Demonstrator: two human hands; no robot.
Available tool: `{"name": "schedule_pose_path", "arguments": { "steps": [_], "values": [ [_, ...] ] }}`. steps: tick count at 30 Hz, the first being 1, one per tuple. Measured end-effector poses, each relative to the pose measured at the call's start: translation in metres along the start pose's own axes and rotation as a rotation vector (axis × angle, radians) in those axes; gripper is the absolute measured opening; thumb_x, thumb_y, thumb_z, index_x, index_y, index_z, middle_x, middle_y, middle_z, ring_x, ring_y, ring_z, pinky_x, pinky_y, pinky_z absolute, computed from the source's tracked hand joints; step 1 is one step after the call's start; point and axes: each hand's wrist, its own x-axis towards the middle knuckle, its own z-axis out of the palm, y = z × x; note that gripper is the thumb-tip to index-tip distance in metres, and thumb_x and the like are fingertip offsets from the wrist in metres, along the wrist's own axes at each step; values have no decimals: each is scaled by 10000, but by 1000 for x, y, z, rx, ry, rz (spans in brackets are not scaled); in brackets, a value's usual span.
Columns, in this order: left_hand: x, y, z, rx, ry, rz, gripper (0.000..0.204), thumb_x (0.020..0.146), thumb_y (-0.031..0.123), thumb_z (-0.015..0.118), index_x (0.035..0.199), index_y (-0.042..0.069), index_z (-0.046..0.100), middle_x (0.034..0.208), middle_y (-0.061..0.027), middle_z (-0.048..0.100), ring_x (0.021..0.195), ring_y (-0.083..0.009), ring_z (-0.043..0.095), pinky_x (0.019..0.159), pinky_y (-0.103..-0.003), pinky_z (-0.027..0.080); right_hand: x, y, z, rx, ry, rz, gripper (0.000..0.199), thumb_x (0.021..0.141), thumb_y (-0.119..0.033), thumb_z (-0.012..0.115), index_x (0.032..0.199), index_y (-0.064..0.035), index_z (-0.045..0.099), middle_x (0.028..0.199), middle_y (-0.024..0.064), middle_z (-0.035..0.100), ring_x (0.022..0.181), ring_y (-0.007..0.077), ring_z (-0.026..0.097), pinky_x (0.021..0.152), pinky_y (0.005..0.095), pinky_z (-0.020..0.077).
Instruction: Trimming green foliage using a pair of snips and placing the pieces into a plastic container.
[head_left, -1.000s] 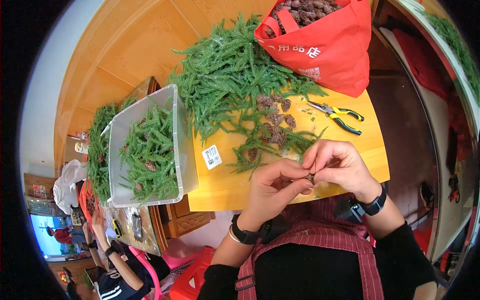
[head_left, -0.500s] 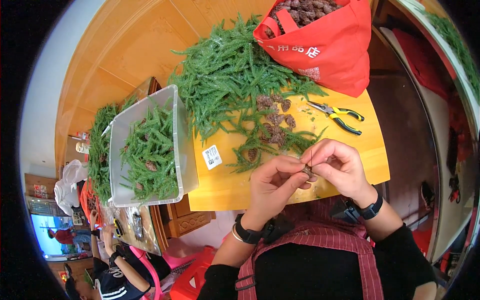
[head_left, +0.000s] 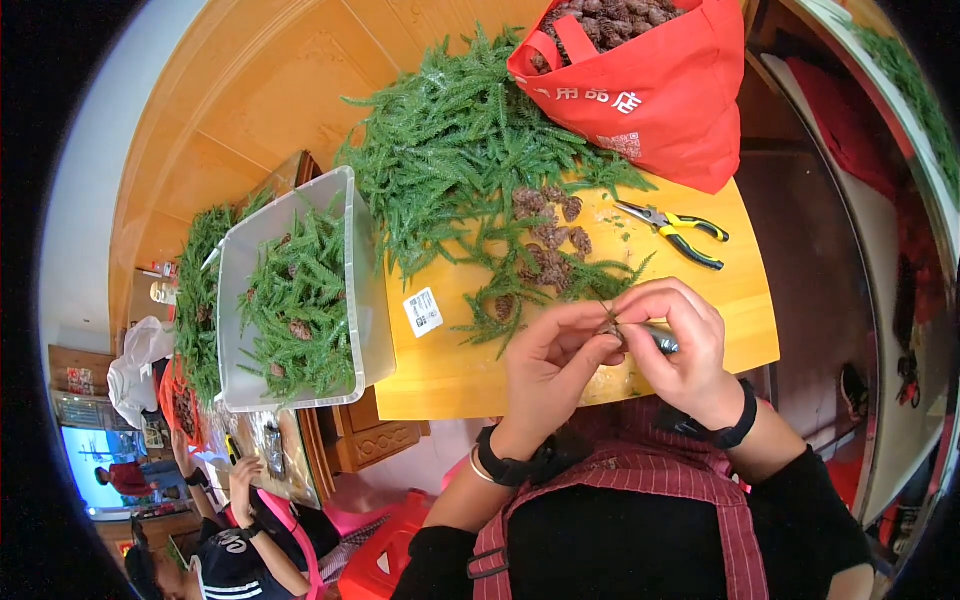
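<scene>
Both my hands meet over the table's near edge, fingertips almost touching. My left hand (head_left: 548, 372) is closed in a pinch on a small brown piece that looks like a pine cone, mostly covered by the fingers. Thumb and forefinger of my right hand (head_left: 690, 345) pinch a thin dark wire (head_left: 607, 306) at the same spot. A dark glossy object (head_left: 662, 341) shows beside the right fingers; its kind is unclear. Just beyond lie loose pine cones (head_left: 548, 265) and green artificial pine sprigs (head_left: 500, 290).
Yellow-handled pliers (head_left: 680, 232) lie right on the yellow table (head_left: 440, 385). A red bag (head_left: 650, 100) of pine cones and a heap of green sprigs (head_left: 450, 150) stand behind. Left are a clear plastic bin (head_left: 372, 350), a white label (head_left: 423, 312) and another person (head_left: 235, 550) working.
My fingertips have drawn closer together and the wire's upright end has tilted down. The dark glossy object has come into sight beside my right hand. The other person's hands have shifted.
</scene>
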Motion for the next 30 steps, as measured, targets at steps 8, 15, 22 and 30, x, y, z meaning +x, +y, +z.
{"name": "schedule_pose_path", "arguments": {
  "steps": [8,15,22,30],
  "values": [
    [2,2,-10,-81,13,26,184,853,-70,533,1032,-57,571,991,-111,561,868,-218,645,733,-282,559,4,95,-57,-560,-164,282,328,754,-135,629,1042,5,557,1024,166,589,1013,337,538,884,383,424],
    [0,4,-14,-127,-19,60,181,855,-61,535,1034,-47,555,1004,-108,553,863,-211,645,730,-283,560,-4,126,-50,-827,-231,246,446,629,-108,744,1022,-46,543,1123,121,514,1081,304,473,889,368,399],
    [-3,9,-14,-235,-34,101,181,860,-57,526,1039,-37,545,988,-99,550,832,-187,639,710,-278,563,-3,139,-70,-534,-292,300,121,724,-57,581,812,22,553,916,139,528,884,290,527,786,334,434],
    [0,10,-21,-240,-3,134,178,863,-45,530,1040,-29,538,943,-92,556,815,-163,627,707,-268,558,-7,56,-91,-114,-152,334,171,736,-86,558,684,8,424,747,66,437,665,157,404,607,266,344]
  ]
}}
